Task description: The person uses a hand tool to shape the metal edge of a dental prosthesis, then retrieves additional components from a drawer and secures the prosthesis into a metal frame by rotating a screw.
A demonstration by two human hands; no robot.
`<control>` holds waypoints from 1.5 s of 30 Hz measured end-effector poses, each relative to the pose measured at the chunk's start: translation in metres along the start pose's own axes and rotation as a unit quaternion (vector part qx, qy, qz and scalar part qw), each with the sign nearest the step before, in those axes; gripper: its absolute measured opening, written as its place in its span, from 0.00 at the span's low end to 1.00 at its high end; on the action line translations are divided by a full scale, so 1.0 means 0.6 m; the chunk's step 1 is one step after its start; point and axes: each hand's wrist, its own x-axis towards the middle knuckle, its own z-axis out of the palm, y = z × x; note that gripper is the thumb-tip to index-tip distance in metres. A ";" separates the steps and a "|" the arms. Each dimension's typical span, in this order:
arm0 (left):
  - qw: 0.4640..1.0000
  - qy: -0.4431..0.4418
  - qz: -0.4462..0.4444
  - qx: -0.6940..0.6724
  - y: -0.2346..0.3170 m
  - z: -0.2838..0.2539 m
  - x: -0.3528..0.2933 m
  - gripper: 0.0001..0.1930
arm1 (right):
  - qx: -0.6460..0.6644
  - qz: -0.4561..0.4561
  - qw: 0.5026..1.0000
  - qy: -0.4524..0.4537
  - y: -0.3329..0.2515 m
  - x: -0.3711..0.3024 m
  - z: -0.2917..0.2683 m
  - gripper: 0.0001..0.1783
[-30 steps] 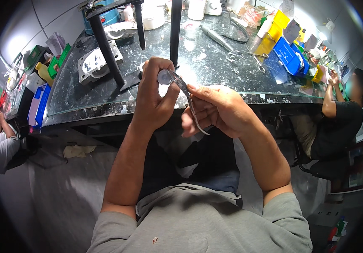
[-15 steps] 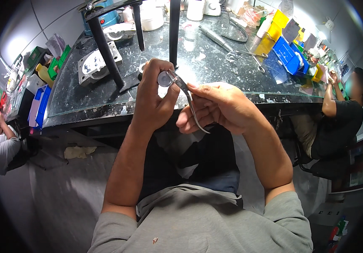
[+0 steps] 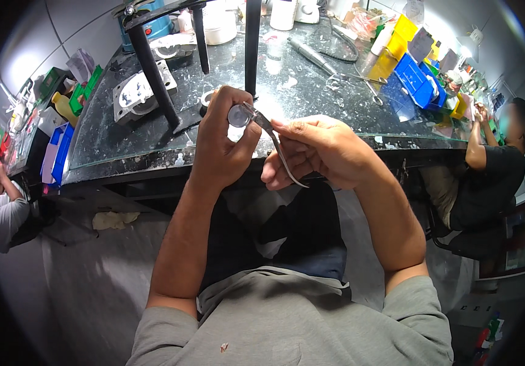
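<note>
Blk bench (image 3: 329, 110), wht-specked; grey flr (image 3: 91, 280); L hand (image 3: 221, 143) gripping disc (image 3: 238, 116); R hand (image 3: 329, 149) pinching tool (image 3: 279, 150).

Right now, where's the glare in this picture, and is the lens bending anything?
Head view: white glare on the dark tabletop, just beyond the metal tool between the hands; head view: fisheye distortion makes the tabletop's near edge look bent, and the corners go black; head view: soft shadows on the floor.

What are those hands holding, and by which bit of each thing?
The left hand holds a round grey piece around its edge; the right hand holds a curved metal tool by its handle.
</note>
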 end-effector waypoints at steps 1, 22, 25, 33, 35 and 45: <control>1.000 -0.002 0.005 0.004 0.000 -0.001 0.000 0.14 | -0.002 0.004 1.000 -0.008 -0.002 0.001 -0.001 0.23; 1.000 -0.014 -0.026 -0.009 0.003 0.001 0.002 0.12 | -0.040 0.003 0.999 -0.006 -0.006 0.010 -0.016 0.23; 1.000 -0.011 0.001 0.002 0.002 -0.001 0.006 0.12 | -0.035 -0.013 0.999 -0.010 -0.006 0.006 -0.003 0.22; 0.995 0.073 0.054 0.048 -0.004 0.011 0.006 0.08 | 0.130 -0.038 0.991 0.001 0.044 0.018 0.042 0.19; 0.993 0.077 0.063 0.060 -0.004 0.008 0.007 0.08 | 0.137 -0.040 0.990 -0.008 0.042 0.018 0.040 0.19; 0.999 0.031 -0.005 -0.013 -0.002 0.003 -0.002 0.15 | 0.073 -0.029 0.997 -0.014 0.024 0.010 0.033 0.23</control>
